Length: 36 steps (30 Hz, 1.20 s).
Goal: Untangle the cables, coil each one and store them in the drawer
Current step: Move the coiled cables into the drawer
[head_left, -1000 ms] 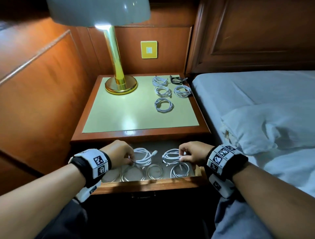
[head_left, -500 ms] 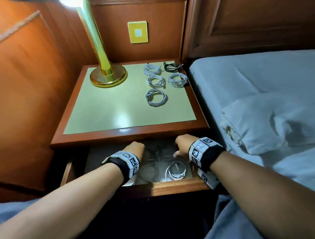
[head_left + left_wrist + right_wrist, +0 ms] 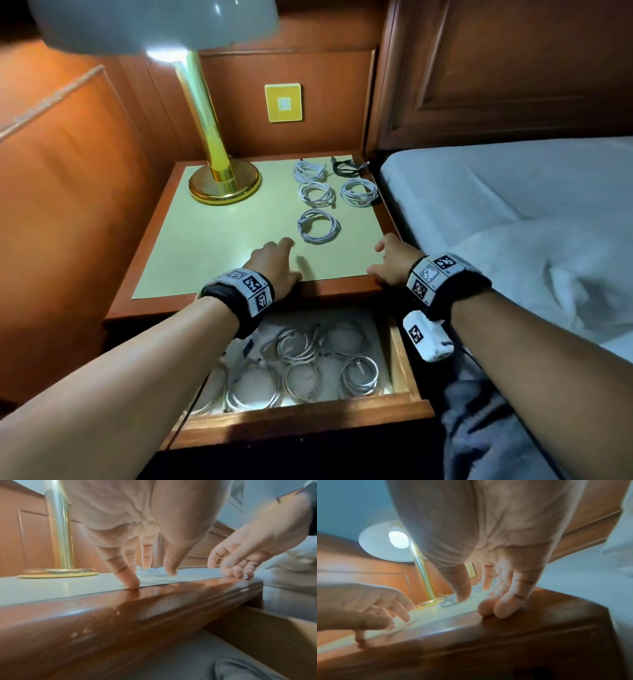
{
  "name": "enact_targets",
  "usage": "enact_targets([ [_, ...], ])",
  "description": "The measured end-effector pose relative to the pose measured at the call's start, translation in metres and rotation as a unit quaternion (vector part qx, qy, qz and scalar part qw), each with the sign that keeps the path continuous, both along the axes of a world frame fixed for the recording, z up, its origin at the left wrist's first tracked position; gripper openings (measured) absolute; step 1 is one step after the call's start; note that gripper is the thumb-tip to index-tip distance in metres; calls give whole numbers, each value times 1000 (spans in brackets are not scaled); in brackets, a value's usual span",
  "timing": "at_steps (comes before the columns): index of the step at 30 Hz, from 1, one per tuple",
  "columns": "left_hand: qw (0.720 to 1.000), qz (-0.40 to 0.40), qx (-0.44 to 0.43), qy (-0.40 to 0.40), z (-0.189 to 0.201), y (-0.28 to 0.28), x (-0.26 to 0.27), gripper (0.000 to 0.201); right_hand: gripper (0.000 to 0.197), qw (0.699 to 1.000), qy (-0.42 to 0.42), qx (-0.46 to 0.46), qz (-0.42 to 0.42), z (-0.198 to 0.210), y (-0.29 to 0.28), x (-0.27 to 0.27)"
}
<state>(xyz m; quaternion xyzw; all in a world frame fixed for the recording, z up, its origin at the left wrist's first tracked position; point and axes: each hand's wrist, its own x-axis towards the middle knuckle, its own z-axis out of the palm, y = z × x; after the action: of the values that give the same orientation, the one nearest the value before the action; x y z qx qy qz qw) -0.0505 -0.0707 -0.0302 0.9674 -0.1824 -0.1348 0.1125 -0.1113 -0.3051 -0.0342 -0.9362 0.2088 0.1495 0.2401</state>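
Note:
Several white coiled cables (image 3: pixel 308 363) lie in the open drawer (image 3: pixel 298 425) of the nightstand. On the nightstand top (image 3: pixel 219 246) sit several more white coils, the nearest one (image 3: pixel 318 226) just beyond my hands, and a black cable (image 3: pixel 346 166) at the back. My left hand (image 3: pixel 274 263) reaches over the front edge, fingers straight, holding nothing; its fingertips (image 3: pixel 132 582) touch the top. My right hand (image 3: pixel 390 260) is over the front right corner, empty, fingers relaxed and resting on the wooden rim (image 3: pixel 501 609).
A brass lamp (image 3: pixel 222 181) stands at the back left of the nightstand. The bed (image 3: pixel 513 212) with a white sheet runs along the right side. Wood panelling closes in the left and back, with a yellow wall plate (image 3: pixel 283 102).
Both hands have come up out of the drawer and moved forward onto the nightstand top. The coils they handled stay in the drawer.

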Motion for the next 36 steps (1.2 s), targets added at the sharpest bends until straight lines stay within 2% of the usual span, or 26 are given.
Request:
enact_targets([
  [2,999,-20,44,1,3,-14,11,77,76,1000,11,-8,4,-1,-4,18],
  [5,995,-35,95,11,9,-39,25,78,105,999,-5,-31,8,-6,-10,48],
  [10,987,-68,146,13,12,-58,44,52,129,996,5,-89,23,-13,-29,105],
  [12,991,-65,115,7,9,-52,51,43,132,993,5,-109,40,-13,-35,122],
  [14,996,-70,60,6,7,-41,55,35,122,994,-7,-103,38,-11,-35,136],
  [19,999,-46,-26,11,2,-3,52,14,64,991,8,-122,48,-2,-31,149],
  [20,999,-38,-35,8,1,4,50,12,59,992,14,-114,49,-2,-29,143],
  [22,999,-31,-35,3,-1,18,46,12,51,996,-26,-80,22,-2,-23,127],
  [24,999,-30,-28,-2,-2,33,40,12,14,996,-40,-74,20,-3,-15,107],
  [25,999,-31,-29,-6,-3,40,35,11,17,997,-31,-73,17,-4,-12,96],
  [26,999,-30,-34,-7,-2,47,31,10,30,996,-19,-82,13,-6,-11,88],
  [27,999,-27,-38,-7,-2,54,25,10,33,996,-23,-86,23,-6,-6,74],
  [30,999,-33,-35,-5,0,71,2,13,18,995,-20,-94,42,-9,6,34],
  [33,999,-41,-31,-2,3,87,-21,13,21,994,-21,-86,66,-7,25,-2],
  [36,999,-43,-31,11,5,104,-44,4,20,994,-21,-63,88,2,44,-29],
])
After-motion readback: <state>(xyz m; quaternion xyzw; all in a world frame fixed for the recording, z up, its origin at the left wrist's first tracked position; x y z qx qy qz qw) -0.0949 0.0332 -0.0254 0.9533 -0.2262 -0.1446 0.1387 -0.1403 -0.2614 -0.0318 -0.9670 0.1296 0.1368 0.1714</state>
